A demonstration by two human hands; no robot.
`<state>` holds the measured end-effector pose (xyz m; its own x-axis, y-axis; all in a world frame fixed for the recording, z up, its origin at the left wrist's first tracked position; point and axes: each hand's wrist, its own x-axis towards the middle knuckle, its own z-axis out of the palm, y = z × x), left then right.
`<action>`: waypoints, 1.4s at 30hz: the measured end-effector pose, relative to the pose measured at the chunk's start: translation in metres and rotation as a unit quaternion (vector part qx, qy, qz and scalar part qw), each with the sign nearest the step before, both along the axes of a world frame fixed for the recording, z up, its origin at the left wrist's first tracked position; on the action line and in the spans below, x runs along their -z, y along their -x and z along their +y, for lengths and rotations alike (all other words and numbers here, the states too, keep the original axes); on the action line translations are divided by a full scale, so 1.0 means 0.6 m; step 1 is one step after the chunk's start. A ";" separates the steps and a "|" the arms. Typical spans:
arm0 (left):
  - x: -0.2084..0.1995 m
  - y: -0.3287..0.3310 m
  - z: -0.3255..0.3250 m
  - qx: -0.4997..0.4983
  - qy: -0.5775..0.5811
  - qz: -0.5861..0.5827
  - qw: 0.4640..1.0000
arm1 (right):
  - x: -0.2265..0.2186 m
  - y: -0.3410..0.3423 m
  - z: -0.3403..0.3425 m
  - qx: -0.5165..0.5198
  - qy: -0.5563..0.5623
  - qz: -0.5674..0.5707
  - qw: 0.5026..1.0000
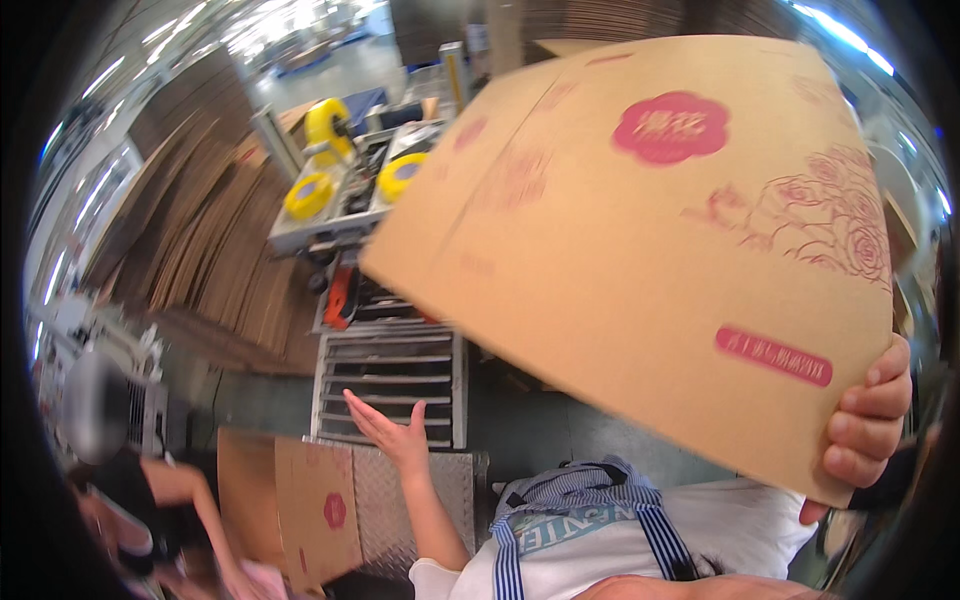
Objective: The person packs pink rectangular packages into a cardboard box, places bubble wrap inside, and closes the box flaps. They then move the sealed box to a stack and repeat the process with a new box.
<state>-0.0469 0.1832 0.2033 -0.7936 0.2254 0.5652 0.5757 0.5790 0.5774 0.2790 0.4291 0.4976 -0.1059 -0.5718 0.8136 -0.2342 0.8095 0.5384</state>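
**Flat carton held aloft in a packing hall**

The floor is grey concrete, with a metal roller conveyor (392, 375) and a diamond-plate step (455, 490) ahead. Flattened cardboard sheets (200, 235) lean in stacks at left; yellow tape rolls (310, 195) sit on a machine behind. The right hand (868, 425) has its grip closed on the lower corner of a flat printed carton (640, 240), tilted overhead. The left hand (395, 432) is open, empty, below it. The carton hides the right side of the room; another person (130, 500) at lower left is blurred.
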 end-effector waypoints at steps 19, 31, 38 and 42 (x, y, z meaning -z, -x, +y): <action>0.025 -0.292 -0.448 -0.383 0.291 -0.075 0.874 | 0.537 0.476 -0.420 -0.170 0.089 -0.456 0.869; -0.042 -0.138 -0.563 -0.284 0.306 -0.404 0.814 | 0.532 0.474 -0.480 -0.262 0.091 -0.466 0.840; 0.000 -0.224 -0.706 -0.228 0.050 -0.532 0.814 | 0.454 0.503 -0.367 -0.277 0.049 -0.568 0.774; 0.069 -0.264 -0.727 -0.471 -0.034 -0.314 0.823 | 0.378 0.572 -0.273 -0.201 0.043 -0.810 0.549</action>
